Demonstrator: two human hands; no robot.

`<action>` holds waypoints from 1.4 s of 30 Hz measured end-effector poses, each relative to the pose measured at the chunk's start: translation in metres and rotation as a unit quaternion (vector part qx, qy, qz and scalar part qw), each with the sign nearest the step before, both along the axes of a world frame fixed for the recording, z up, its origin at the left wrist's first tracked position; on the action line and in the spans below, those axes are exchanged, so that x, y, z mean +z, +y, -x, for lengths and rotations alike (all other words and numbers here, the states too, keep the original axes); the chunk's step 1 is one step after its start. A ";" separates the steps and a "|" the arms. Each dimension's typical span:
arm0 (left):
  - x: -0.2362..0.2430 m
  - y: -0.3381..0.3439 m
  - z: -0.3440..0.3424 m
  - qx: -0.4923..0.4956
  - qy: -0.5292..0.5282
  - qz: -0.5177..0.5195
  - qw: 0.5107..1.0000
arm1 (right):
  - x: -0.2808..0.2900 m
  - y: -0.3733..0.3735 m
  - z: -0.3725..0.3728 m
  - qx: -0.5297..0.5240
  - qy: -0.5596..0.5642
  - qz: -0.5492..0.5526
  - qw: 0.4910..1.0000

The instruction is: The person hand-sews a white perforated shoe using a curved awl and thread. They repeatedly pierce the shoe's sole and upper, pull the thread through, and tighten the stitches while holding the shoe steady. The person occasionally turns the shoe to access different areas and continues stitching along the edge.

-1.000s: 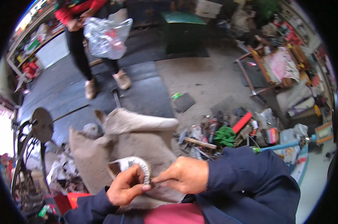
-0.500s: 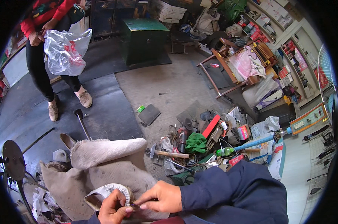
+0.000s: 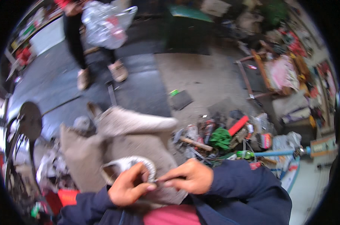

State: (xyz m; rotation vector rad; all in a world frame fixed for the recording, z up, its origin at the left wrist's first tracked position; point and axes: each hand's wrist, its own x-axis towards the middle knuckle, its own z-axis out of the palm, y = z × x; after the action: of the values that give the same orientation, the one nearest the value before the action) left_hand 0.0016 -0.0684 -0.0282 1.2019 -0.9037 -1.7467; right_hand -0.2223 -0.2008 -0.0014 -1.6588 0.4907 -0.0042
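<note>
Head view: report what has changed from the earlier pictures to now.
The view swung: compared with half a second ago, the scene sits further right, close to where it was a second ago. No grasp visibly changed. The left hand still holds the white shoe, the right hand keeps its fingers by the shoe's edge, and the plastic bag still hangs before the standing person.

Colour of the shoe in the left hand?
The shoe is mainly white on the outside; best seen in the head view, slightly blurred.
</note>
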 end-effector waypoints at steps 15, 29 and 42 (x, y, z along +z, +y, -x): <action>-0.021 0.086 -0.031 0.177 0.092 -0.045 0.979 | 0.000 -0.005 0.029 0.014 0.000 -0.053 0.998; -0.059 0.024 0.012 0.082 0.367 0.016 0.926 | -0.003 -0.007 0.050 -0.029 0.066 -0.067 0.995; -0.028 0.013 0.046 0.149 0.133 -0.025 0.979 | 0.021 0.024 0.027 -0.007 0.070 0.268 0.961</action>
State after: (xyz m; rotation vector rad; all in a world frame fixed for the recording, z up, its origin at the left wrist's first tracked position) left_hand -0.0448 -0.0557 -0.0562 1.0423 -0.4959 -1.6429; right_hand -0.2498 -0.1765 0.0194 -2.1967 0.6472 -0.0323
